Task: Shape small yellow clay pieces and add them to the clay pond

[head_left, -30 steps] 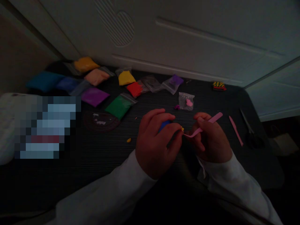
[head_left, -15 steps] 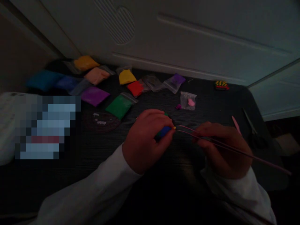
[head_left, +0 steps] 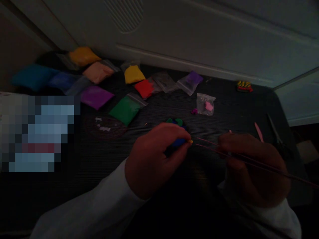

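My left hand (head_left: 154, 156) is closed in a pinch, with a tiny yellow piece (head_left: 191, 141) at the tips of its thumb and forefinger. Partly hidden by those fingers is a blue clay piece (head_left: 178, 142), with green rounded parts (head_left: 175, 121) showing above the knuckles. Whether the hand also grips the blue piece, I cannot tell. In my right hand (head_left: 254, 166) is a pair of long, thin pinkish tweezers (head_left: 209, 149). Their two tips point left, apart from each other, just right of the yellow piece and not touching it.
Bags of coloured clay, among them green (head_left: 126, 111), purple (head_left: 97, 97) and yellow (head_left: 134, 74), lie along the back left. Near the middle is a small bag with pink clay (head_left: 208, 106). Scissors (head_left: 275, 132), a pink clay knife (head_left: 258, 132) and a small colourful model (head_left: 244, 86) lie right.
The view has shifted slightly. My right hand and the tweezers have drawn a little to the right, away from my left fingertips. More of the green parts and the yellow piece shows.
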Tool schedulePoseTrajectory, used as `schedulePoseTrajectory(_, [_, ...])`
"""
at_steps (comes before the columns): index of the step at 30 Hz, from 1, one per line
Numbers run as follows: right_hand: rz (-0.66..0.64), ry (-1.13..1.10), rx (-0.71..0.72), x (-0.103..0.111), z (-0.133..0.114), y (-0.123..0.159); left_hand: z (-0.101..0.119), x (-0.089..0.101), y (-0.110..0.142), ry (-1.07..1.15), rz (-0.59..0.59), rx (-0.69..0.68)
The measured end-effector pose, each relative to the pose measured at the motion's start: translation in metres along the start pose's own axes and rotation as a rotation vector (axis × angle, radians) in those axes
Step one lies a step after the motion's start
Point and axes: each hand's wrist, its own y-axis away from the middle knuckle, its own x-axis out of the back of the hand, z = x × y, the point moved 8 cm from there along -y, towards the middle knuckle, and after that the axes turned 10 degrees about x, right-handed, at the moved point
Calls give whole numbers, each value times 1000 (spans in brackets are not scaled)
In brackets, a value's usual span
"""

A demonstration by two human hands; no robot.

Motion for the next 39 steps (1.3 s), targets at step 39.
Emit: schedulePoseTrajectory(39, [-240,155,157,-12,-8,1,8,-6,2,-95,8,-129])
